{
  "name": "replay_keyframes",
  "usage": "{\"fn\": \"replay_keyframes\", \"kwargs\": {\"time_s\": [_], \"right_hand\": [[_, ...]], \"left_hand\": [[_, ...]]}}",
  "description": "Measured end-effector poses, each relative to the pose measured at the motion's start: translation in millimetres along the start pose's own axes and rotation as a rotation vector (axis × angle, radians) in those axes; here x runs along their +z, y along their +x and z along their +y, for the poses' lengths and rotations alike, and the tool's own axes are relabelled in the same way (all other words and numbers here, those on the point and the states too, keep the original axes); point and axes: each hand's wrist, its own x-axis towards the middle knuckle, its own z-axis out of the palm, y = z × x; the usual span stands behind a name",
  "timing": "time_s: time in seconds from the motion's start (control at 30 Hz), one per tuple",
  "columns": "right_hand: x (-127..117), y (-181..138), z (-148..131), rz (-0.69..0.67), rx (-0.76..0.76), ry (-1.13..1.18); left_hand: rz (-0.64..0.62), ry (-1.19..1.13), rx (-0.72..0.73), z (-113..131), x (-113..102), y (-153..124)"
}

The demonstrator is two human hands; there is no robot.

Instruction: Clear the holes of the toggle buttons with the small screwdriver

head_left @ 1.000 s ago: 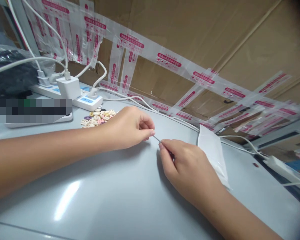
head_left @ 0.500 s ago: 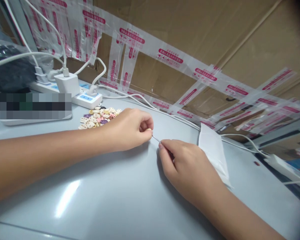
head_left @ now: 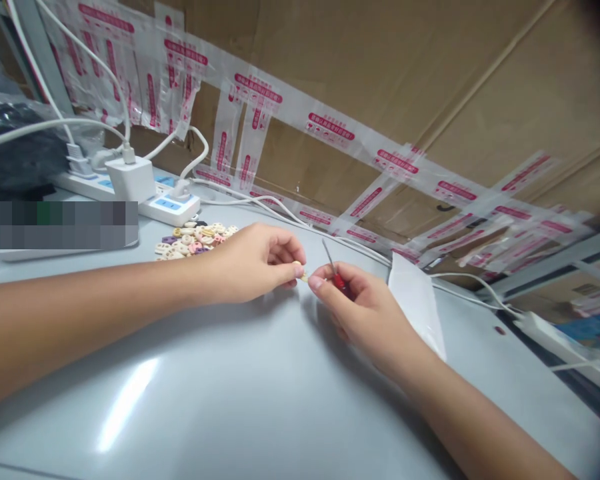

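Observation:
My left hand (head_left: 253,261) rests on the grey table (head_left: 220,387) with thumb and fingers pinched on a tiny pale bead (head_left: 303,275). My right hand (head_left: 365,310) meets it fingertip to fingertip and grips a small tool with a red handle and thin metal shaft (head_left: 331,267); the shaft sticks up and back from the fingers. Just behind my left wrist lies a pile of several small pastel beads (head_left: 193,240).
A white power strip (head_left: 145,200) with a charger and white cables sits at the back left, beside a blurred flat device (head_left: 63,233). A white plastic bag (head_left: 420,307) lies right of my hands. Taped cardboard walls (head_left: 360,87) stand behind the table. Another cable plug (head_left: 540,327) lies far right.
My right hand has turned: the metal shaft, which pointed at my left fingertips, now tilts upward, and the red handle shows. The fingertips of both hands have come together at the bead.

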Motion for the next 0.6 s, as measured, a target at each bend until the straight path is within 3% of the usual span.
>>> {"fn": "replay_keyframes", "kwargs": {"time_s": [0.23,0.4,0.6], "right_hand": [[3.7,2.4,3.1,-0.002,-0.014,0.131],[1.6,0.7,1.0,0.026,-0.023,0.034],[1.1,-1.0,2.6,0.006,-0.127,-0.109]], "left_hand": [[-0.015,-0.082,-0.025,0.9,-0.7,1.0],[0.056,0.126,-0.044,6.0,-6.3,-1.7],[-0.068,0.577,0.308,9.5,-1.8,-9.6]]}}
